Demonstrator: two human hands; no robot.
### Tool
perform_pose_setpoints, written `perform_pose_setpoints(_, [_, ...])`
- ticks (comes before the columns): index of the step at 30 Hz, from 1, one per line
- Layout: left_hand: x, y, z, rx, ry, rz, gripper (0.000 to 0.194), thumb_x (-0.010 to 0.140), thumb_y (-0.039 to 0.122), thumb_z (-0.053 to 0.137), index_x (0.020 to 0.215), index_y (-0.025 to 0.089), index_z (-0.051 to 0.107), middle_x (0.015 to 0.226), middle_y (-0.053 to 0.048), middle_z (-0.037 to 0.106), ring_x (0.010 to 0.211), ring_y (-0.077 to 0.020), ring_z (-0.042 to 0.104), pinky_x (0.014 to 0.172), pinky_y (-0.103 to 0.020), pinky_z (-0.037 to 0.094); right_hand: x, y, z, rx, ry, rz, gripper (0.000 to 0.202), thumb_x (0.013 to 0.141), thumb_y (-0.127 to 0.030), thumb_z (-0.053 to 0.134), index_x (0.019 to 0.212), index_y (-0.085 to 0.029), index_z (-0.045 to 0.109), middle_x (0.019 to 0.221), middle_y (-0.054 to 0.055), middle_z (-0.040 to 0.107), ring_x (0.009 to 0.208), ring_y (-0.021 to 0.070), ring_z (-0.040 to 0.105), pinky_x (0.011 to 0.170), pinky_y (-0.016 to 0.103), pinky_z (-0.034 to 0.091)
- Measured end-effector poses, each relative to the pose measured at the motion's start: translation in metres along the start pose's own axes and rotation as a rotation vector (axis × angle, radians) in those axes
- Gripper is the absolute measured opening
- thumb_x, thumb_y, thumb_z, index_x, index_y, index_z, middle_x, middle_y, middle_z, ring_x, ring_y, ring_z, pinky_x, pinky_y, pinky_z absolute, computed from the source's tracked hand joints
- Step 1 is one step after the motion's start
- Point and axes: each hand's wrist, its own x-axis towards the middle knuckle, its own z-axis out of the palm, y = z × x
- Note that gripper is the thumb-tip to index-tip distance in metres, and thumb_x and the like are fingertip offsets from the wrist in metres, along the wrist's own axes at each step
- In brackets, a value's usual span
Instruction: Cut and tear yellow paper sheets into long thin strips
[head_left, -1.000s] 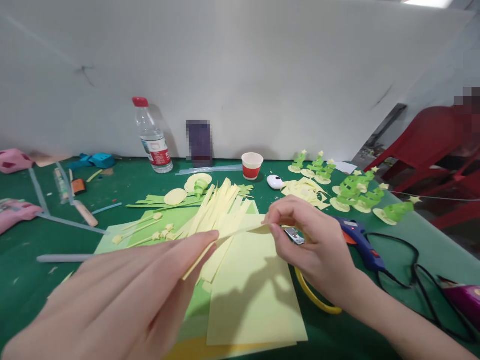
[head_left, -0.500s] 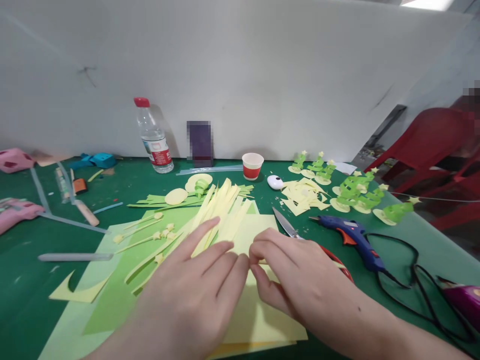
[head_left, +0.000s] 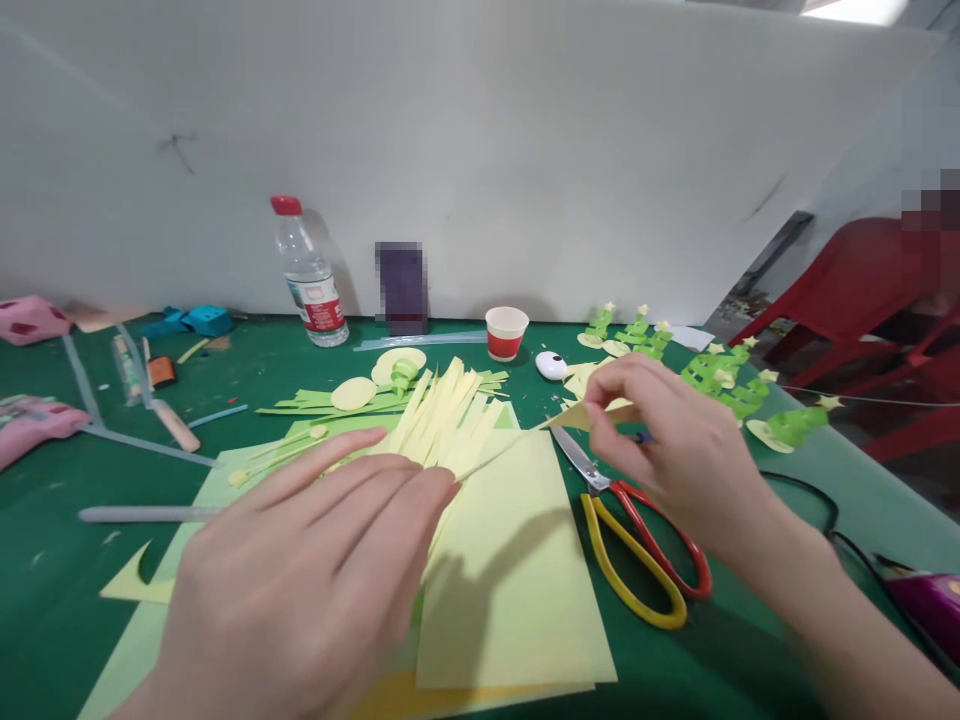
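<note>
A thin pale yellow paper strip [head_left: 504,449] is stretched between my two hands, rising to the right. My left hand [head_left: 300,560] is closed on its lower end; the thumb is hidden behind the fingers. Thumb and fingertips of my right hand [head_left: 675,455] pinch the wider, folded-looking other end. Beneath the strip lies a pale yellow sheet [head_left: 517,610], and beyond my left fingers a bundle of pale yellow strips [head_left: 439,410] fans out. Open-handled scissors [head_left: 596,482] with red and yellow grips rest below my right hand.
Small green paper trees with stars [head_left: 795,425] stand at right. Toward the wall are a water bottle [head_left: 319,300], a paper cup [head_left: 505,335] and a white oval object [head_left: 551,366]. Pink glue guns [head_left: 41,430] lie at left. A black cable [head_left: 810,490] runs at right.
My hands have moved apart: the right went up and right, the left slightly left. The strip now shows taut between them. The scissors are uncovered; the blue glue gun is mostly hidden.
</note>
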Motion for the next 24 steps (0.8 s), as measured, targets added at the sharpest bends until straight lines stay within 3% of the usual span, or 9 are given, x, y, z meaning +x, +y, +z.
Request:
perform_pose_setpoints(6, [-0.004,0.003,0.002,-0.038,-0.036,-0.080,0.014,0.082,0.009,0.046,0.084,0.018,0.056,0.068,0.001,0.064,0.064,-0.0162,0.059,0.075,-0.033,0.046,0.003,0.014,-0.004,-0.046,0.036,0.029,0.012,0.081,-0.010,0.041,0.074,-0.019,0.042,0.070,0.003,0.052,0.060,0.0132,0.051,0.053,0.024,0.044])
perform_pose_setpoints(9, [-0.005,0.005,0.004,-0.078,-0.081,-0.142,0.017,0.085,0.012,0.041,0.086,0.020,0.056,0.071,0.000,0.065,0.063,-0.0174,0.060,0.064,-0.032,0.047,0.003,0.027,-0.004,-0.063,0.036,0.046,0.011,0.081,-0.012,0.041,0.073,-0.019,0.043,0.070,0.003,0.053,0.059,0.0135,0.053,0.052,0.024,0.044])
perform_pose_setpoints(14, [-0.003,0.003,0.002,-0.094,-0.021,-0.112,0.012,0.083,0.012,0.046,0.080,0.020,0.054,0.062,0.002,0.064,0.054,-0.0151,0.059,0.050,-0.028,0.044,0.005,0.045,-0.010,-0.121,0.143,0.225,0.009,0.079,-0.020,0.045,0.070,-0.020,0.046,0.068,0.005,0.056,0.060,0.0183,0.057,0.048,0.028,0.044])
perform_pose_setpoints(16, [-0.002,0.004,0.003,-0.118,-0.076,-0.127,0.015,0.085,0.014,0.043,0.079,0.022,0.055,0.063,0.001,0.065,0.055,-0.0166,0.060,0.046,-0.029,0.043,0.005,0.034,-0.015,-0.088,0.151,0.191,0.010,0.084,-0.024,0.044,0.078,-0.019,0.051,0.078,0.007,0.061,0.074,0.0209,0.060,0.057,0.031,0.047])
perform_pose_setpoints(19, [0.000,0.005,0.008,-0.185,-0.122,-0.142,0.021,0.085,0.015,0.041,0.073,0.021,0.056,0.064,-0.001,0.066,0.054,-0.0183,0.061,0.040,-0.029,0.039,0.001,0.001,-0.018,0.039,-0.051,-0.090,0.025,0.087,-0.031,0.044,0.100,-0.012,0.054,0.097,0.013,0.063,0.092,0.0233,0.057,0.075,0.034,0.046])
perform_pose_setpoints(21, [0.002,0.007,0.013,-0.242,-0.116,-0.153,0.024,0.085,0.013,0.040,0.070,0.020,0.057,0.064,-0.001,0.068,0.053,-0.0179,0.063,0.041,-0.028,0.043,-0.003,-0.020,-0.014,0.051,-0.170,-0.161,0.025,0.085,-0.031,0.050,0.094,-0.009,0.059,0.091,0.013,0.064,0.087,0.0250,0.057,0.072,0.035,0.046])
perform_pose_setpoints(24, [0.004,0.009,0.020,-0.266,-0.102,-0.125,0.021,0.084,0.011,0.041,0.077,0.016,0.060,0.070,-0.003,0.071,0.058,-0.0177,0.066,0.049,-0.028,0.051,-0.010,-0.035,-0.003,0.067,-0.286,-0.130,0.015,0.082,-0.009,0.049,0.076,-0.011,0.063,0.067,0.006,0.063,0.062,0.0193,0.057,0.057,0.030,0.043])
